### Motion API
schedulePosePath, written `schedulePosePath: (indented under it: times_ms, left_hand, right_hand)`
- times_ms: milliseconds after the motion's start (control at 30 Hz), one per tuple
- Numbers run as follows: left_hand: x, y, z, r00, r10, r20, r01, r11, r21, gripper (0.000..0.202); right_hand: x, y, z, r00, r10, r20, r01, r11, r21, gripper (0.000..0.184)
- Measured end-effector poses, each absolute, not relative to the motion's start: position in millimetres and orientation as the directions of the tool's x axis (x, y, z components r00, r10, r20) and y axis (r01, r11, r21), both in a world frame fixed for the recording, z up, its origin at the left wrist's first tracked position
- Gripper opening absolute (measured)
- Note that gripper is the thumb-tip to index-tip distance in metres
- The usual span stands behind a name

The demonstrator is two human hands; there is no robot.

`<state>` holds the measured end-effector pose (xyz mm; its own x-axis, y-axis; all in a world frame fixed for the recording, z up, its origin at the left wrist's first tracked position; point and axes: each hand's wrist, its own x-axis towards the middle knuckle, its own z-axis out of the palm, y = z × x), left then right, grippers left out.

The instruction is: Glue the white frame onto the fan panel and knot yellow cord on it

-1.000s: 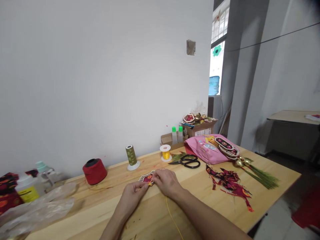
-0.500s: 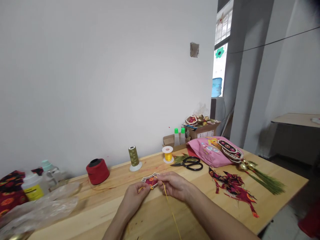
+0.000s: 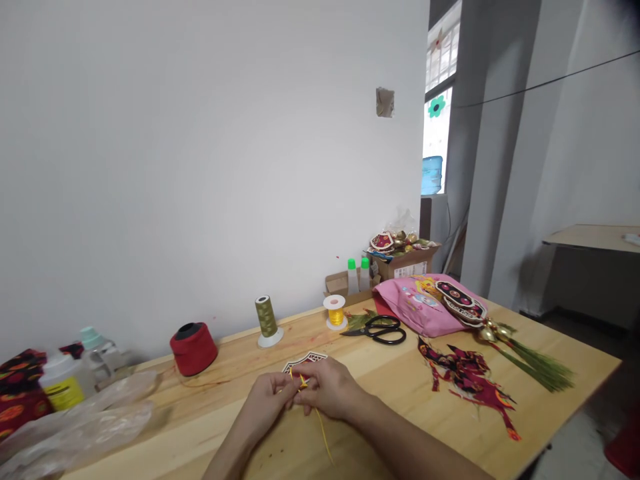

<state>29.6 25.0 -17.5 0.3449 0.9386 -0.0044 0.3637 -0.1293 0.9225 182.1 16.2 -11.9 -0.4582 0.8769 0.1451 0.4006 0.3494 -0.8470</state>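
My left hand (image 3: 269, 399) and my right hand (image 3: 327, 387) meet over the wooden table (image 3: 390, 393), fingertips pinched together on a thin yellow cord (image 3: 320, 423). The cord trails down toward me from between the fingers. Just beyond the fingertips lies a small flat red and black ornament piece (image 3: 303, 361) with a white edge, partly hidden by my hands. Whether the cord is tied to it I cannot tell.
Along the back stand a red thread cone (image 3: 193, 347), an olive spool (image 3: 267, 318) and a yellow cord spool (image 3: 335, 312). Black scissors (image 3: 383, 329), pink cloth (image 3: 417, 303), red patterned cutouts (image 3: 470, 377) and green tassels (image 3: 537, 367) lie right. Bottles (image 3: 63, 383) and plastic wrap (image 3: 75, 420) sit left.
My right hand, which had drawn the cord away to the right, has come back against my left hand. Both hands now pinch the cord together, slightly nearer to me.
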Motion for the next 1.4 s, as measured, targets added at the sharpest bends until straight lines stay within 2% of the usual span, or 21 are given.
schedulePosePath:
  times_ms: [67,200,300,433,533,633,767,933,1167,1233,1300,1400]
  left_hand:
    - [30.4,25.3,-17.3,0.324,0.946,-0.023,0.370,-0.104,0.923,0.038]
    - [31.3,25.9,-18.7,0.325,0.941,-0.098,0.356,-0.025,0.934,0.040]
    - [29.9,25.9,-19.0,0.323,0.941,-0.104,0.327,-0.008,0.945,0.041]
    - [26.4,26.5,-17.9,0.302,0.948,-0.099,0.312,0.000,0.950,0.042]
    - [25.5,27.4,-16.7,0.312,0.943,-0.113,0.296,0.016,0.955,0.042]
    - [26.4,26.6,-14.2,0.305,0.945,-0.119,0.314,0.018,0.949,0.042]
    - [27.4,22.8,-9.9,0.272,0.956,-0.112,0.346,0.011,0.938,0.042]
    - [26.9,20.5,-7.3,0.218,0.972,-0.086,0.260,0.027,0.965,0.039]
    - [26.0,26.8,-17.3,0.209,0.978,-0.025,0.139,-0.004,0.990,0.029]
    - [26.7,26.9,-19.6,0.241,0.970,-0.006,0.120,-0.024,0.992,0.026]
    - [27.6,25.8,-19.5,0.268,0.964,0.005,0.109,-0.036,0.993,0.023]
    - [29.1,23.3,-16.0,0.284,0.959,0.016,0.081,-0.041,0.996,0.021]
  right_hand:
    - [185.2,14.9,-4.8,-0.405,0.893,0.197,0.548,0.410,-0.729,0.018]
    - [188.2,13.8,4.3,-0.338,0.927,0.165,0.743,0.370,-0.558,0.021]
    - [188.8,13.6,4.1,-0.332,0.923,0.192,0.782,0.383,-0.492,0.022]
    - [190.2,11.9,2.2,-0.363,0.909,0.204,0.782,0.416,-0.464,0.028]
    - [191.1,10.1,1.8,-0.406,0.879,0.252,0.754,0.477,-0.452,0.024]
    - [191.3,9.8,1.7,-0.428,0.860,0.277,0.721,0.510,-0.470,0.024]
    - [190.2,11.9,0.6,-0.374,0.892,0.255,0.736,0.452,-0.503,0.025]
    - [187.7,12.0,-0.3,-0.348,0.903,0.254,0.722,0.431,-0.542,0.023]
    - [187.9,11.0,-0.7,-0.361,0.920,0.156,0.659,0.369,-0.655,0.021]
    - [187.3,14.7,-4.8,-0.359,0.928,0.098,0.566,0.300,-0.768,0.026]
    - [185.7,18.8,-8.7,-0.383,0.921,0.064,0.385,0.222,-0.896,0.030]
    - [182.3,22.3,-10.3,-0.423,0.902,0.081,0.106,0.139,-0.985,0.024]
